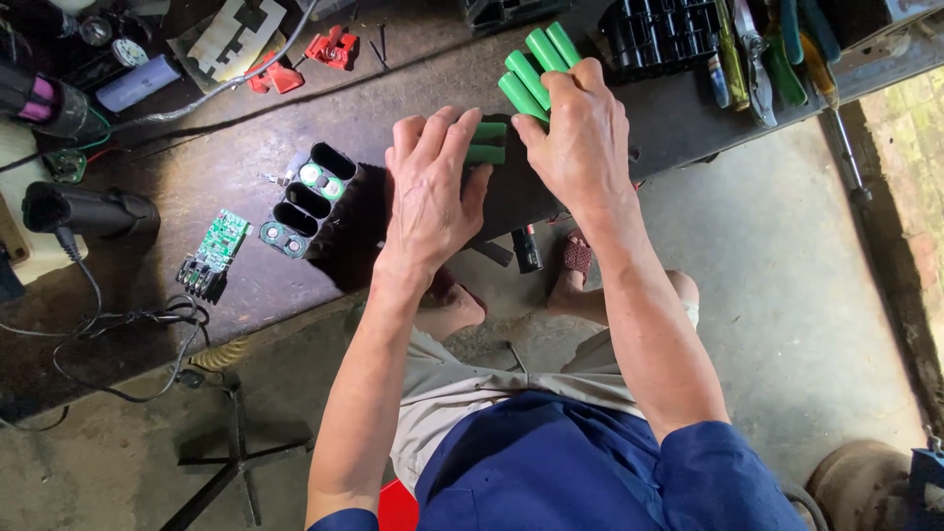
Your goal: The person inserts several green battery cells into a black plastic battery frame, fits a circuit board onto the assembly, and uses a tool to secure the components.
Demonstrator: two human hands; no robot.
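Dark and scuffed, the metal worktop (246,167) ran across a grey concrete floor (787,295), and both hands were on it at once. Fingers first: the right hand (580,138) had its fingers curled and pressed over a row of green cylindrical battery cells (536,64), three of them lying side by side, long axes slanting up and away to the right, their far ends poking out past the fingertips. The left hand (428,192) lay flatter, fingers slightly spread and pressed down on two more green cells (489,143), and those two lay crosswise, long axes running left to right, tips pointing toward the right hand's thumb. So the two groups sat just beside each other, nearly touching, at an angle to one another, with the right hand nearer the slanted row.

Outward from there: left of the left hand stood a black plastic battery holder (310,202) with empty oval slots, then a small green circuit board (214,251). Beyond lay red plastic clips (332,46), a black handheld tool with a cord (88,209), and pliers and screwdrivers (767,54) at the far right edge.
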